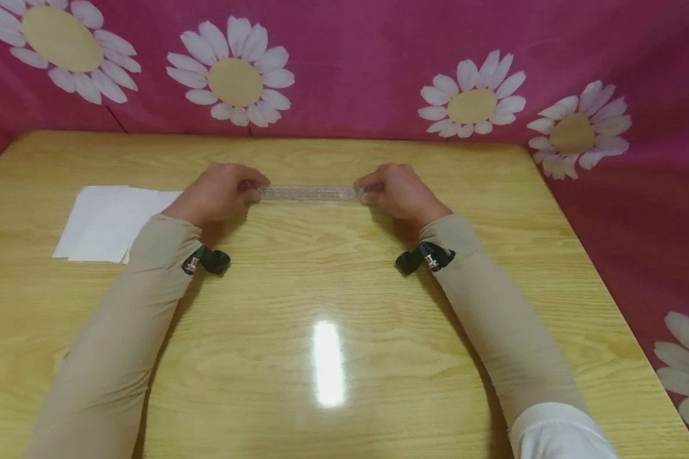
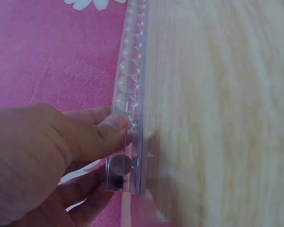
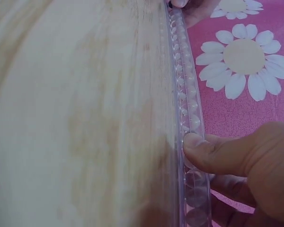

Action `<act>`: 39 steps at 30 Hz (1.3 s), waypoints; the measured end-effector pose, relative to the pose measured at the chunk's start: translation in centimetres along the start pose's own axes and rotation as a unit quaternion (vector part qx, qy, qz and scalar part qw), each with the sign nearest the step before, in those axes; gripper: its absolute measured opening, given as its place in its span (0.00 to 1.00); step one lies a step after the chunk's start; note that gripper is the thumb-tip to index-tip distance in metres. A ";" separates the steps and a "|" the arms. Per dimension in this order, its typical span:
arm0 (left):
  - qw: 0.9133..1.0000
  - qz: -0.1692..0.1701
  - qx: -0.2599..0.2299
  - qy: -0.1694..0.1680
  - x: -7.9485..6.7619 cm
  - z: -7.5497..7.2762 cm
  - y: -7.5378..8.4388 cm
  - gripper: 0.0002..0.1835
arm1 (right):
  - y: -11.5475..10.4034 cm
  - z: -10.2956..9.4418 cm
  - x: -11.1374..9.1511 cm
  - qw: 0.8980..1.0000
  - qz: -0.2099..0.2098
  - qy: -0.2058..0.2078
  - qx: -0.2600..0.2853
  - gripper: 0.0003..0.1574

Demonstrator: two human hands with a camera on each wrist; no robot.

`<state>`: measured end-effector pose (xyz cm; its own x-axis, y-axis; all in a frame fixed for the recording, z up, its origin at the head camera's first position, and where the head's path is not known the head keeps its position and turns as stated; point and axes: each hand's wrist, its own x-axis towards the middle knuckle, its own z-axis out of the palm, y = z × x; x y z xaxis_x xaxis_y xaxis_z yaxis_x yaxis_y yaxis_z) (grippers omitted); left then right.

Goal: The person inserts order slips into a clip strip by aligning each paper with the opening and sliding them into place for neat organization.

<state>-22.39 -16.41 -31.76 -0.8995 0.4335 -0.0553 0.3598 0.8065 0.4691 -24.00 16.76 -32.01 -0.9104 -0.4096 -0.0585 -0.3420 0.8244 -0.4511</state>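
Observation:
A long, narrow clear plastic case [image 1: 312, 194] with rows of round, bubble-like shapes stretches between both hands near the far side of the table. My left hand [image 1: 221, 191] pinches its left end; in the left wrist view the thumb [image 2: 114, 122] presses the near face while fingers reach behind. At the opposite end, my right hand [image 1: 402, 194] pinches it likewise, the right thumb [image 3: 196, 142] lying across the round shapes. The case's long edge runs close over the wood in both wrist views. What the round shapes are, I cannot tell.
White paper sheets [image 1: 106, 223] lie overlapping on the left, partly hidden by the left forearm. The wooden table [image 1: 287, 287] ends at a pink flowered cloth [image 1: 356, 64] behind and to the right. Black straps [image 1: 427, 257] circle both wrists.

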 end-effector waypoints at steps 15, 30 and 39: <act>0.999 -0.020 -0.045 0.000 0.2 -0.3 -0.2 0.20 | 0.9 -0.5 -0.8 0.999 -0.001 -0.028 -0.023 0.21; 0.997 -0.045 -0.005 0.055 -3.0 -3.6 -0.2 0.21 | 1.0 -0.9 -0.6 0.999 -0.021 -0.023 -0.021 0.17; 0.997 -0.021 0.013 0.068 -4.3 -3.2 -1.0 0.19 | 1.2 -1.2 -0.7 0.999 -0.027 -0.028 -0.032 0.17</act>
<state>-19.67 -20.34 -29.14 -0.9383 0.3425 0.0472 0.3266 0.8333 0.4461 -24.11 18.51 -31.41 -0.8759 -0.4748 -0.0861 -0.4068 0.8226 -0.3972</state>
